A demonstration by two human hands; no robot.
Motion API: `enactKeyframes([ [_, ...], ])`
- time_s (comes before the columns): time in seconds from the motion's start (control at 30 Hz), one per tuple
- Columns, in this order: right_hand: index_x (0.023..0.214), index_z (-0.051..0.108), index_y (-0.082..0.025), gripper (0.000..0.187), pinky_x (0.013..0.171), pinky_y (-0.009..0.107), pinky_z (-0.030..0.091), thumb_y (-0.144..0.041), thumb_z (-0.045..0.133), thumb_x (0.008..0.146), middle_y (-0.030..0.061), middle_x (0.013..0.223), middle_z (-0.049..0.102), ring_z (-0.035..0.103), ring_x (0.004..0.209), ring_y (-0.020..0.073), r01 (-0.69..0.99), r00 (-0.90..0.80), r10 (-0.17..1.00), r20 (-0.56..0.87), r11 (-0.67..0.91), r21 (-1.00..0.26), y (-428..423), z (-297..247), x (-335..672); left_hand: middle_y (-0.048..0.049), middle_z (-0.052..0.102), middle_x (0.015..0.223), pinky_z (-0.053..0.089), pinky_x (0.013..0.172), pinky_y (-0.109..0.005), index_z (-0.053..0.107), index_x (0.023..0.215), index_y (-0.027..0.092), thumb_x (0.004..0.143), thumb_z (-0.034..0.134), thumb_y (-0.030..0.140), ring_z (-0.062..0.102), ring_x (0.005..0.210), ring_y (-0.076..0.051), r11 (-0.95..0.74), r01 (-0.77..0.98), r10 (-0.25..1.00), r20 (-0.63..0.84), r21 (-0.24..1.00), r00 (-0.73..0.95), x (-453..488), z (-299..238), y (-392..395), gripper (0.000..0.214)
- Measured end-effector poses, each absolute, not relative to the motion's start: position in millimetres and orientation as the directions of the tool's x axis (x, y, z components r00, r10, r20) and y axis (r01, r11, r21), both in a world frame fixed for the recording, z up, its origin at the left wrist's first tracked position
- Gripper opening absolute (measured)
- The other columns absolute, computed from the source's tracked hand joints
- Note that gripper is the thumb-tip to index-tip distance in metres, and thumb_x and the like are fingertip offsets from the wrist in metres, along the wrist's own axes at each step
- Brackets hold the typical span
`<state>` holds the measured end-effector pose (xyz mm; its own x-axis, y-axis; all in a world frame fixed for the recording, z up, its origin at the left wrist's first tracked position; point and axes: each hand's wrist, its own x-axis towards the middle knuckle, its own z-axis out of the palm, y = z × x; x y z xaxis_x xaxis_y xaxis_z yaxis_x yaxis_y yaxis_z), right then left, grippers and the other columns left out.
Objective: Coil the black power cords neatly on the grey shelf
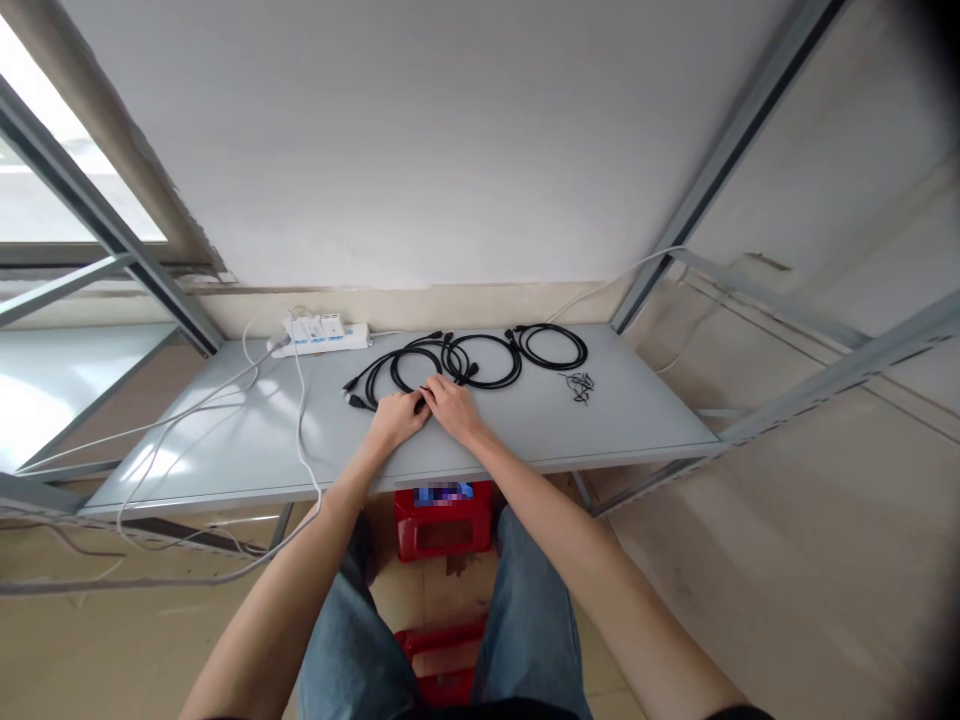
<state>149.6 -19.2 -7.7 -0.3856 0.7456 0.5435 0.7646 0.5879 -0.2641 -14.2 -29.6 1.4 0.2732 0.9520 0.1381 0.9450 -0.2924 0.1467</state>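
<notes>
Between left hand (396,418) and right hand (452,405), both hands pinching it: leftmost black cable (415,349).

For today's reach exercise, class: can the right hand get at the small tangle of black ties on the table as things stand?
Probably yes: the right hand rests on the cables, and only bare table lies between it and the ties.

White power strip (321,333), twist ties (580,386), red stool (445,520) under grey shelf (637,420).
</notes>
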Motion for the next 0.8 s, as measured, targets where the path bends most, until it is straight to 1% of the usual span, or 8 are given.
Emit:
enactKeyframes([
  [0.2, 0.103, 0.066, -0.019, 0.027, 0.071, 0.029, 0.044, -0.033, 0.048, 0.116, 0.0091, 0.107, 0.071, 0.066, 0.093, 0.0190, 0.769, -0.377, 0.724, 0.578, 0.593, -0.241, -17.4, -10.0, 148.8, -0.0202, 0.082, 0.107, 0.055, 0.088, -0.041, 0.074, 0.121, 0.014, 0.108, 0.046, 0.048, 0.078, 0.105, -0.037, -0.274, 0.950, 0.957, 0.139, 0.150, 0.254, -14.2, -0.8, -28.3, 0.046],
  [0.4, 0.101, 0.068, -0.020, 0.034, 0.067, 0.029, 0.039, -0.038, 0.045, 0.118, 0.0072, 0.103, 0.071, 0.065, 0.085, 0.0174, 0.779, -0.368, 0.732, 0.573, 0.579, -0.239, -17.4, -10.2, 148.9, -0.0170, 0.082, 0.103, 0.054, 0.086, -0.038, 0.070, 0.121, 0.016, 0.109, 0.046, 0.049, 0.079, 0.102, -0.035, -0.263, 0.944, 0.960, 0.147, 0.199, 0.237, -14.3, 2.1, -29.1, 0.043],
  [0.5, 0.100, 0.069, -0.021, 0.036, 0.066, 0.029, 0.036, -0.041, 0.045, 0.118, 0.0055, 0.096, 0.073, 0.064, 0.080, 0.0170, 0.772, -0.375, 0.755, 0.538, 0.575, -0.271, -17.1, -10.1, 149.5, -0.0164, 0.081, 0.103, 0.053, 0.085, -0.037, 0.067, 0.123, 0.016, 0.110, 0.045, 0.048, 0.079, 0.103, -0.035, -0.268, 0.940, 0.960, 0.147, 0.211, 0.240, -14.8, 3.9, -30.5, 0.041],
  [0.57, 0.101, 0.069, -0.022, 0.036, 0.066, 0.029, 0.036, -0.042, 0.044, 0.118, 0.0054, 0.096, 0.074, 0.064, 0.078, 0.0171, 0.769, -0.359, 0.771, 0.526, 0.564, -0.301, -16.3, -10.4, 149.7, -0.0156, 0.081, 0.104, 0.053, 0.085, -0.036, 0.064, 0.126, 0.016, 0.111, 0.045, 0.048, 0.078, 0.104, -0.034, -0.279, 0.935, 0.957, 0.148, 0.220, 0.250, -15.4, 4.4, -31.2, 0.041],
  [0.7, 0.100, 0.068, -0.022, 0.035, 0.068, 0.029, 0.037, -0.037, 0.042, 0.118, 0.0056, 0.100, 0.075, 0.065, 0.080, 0.0175, 0.755, -0.303, 0.793, 0.529, 0.538, -0.374, -14.9, -11.8, 150.8, -0.0141, 0.082, 0.106, 0.053, 0.085, -0.035, 0.063, 0.129, 0.018, 0.111, 0.047, 0.050, 0.079, 0.105, -0.034, -0.298, 0.925, 0.951, 0.160, 0.236, 0.265, -16.1, 3.9, -31.3, 0.040],
  [0.8, 0.094, 0.067, -0.021, 0.036, 0.070, 0.029, 0.040, -0.034, 0.042, 0.117, 0.0056, 0.097, 0.074, 0.066, 0.081, 0.0179, 0.712, -0.308, 0.782, 0.542, 0.567, -0.415, -15.1, -13.2, 153.2, -0.0142, 0.081, 0.107, 0.052, 0.085, -0.034, 0.063, 0.128, 0.018, 0.111, 0.046, 0.051, 0.079, 0.105, -0.032, -0.296, 0.925, 0.951, 0.161, 0.236, 0.263, -15.6, 3.5, -31.8, 0.040],
])
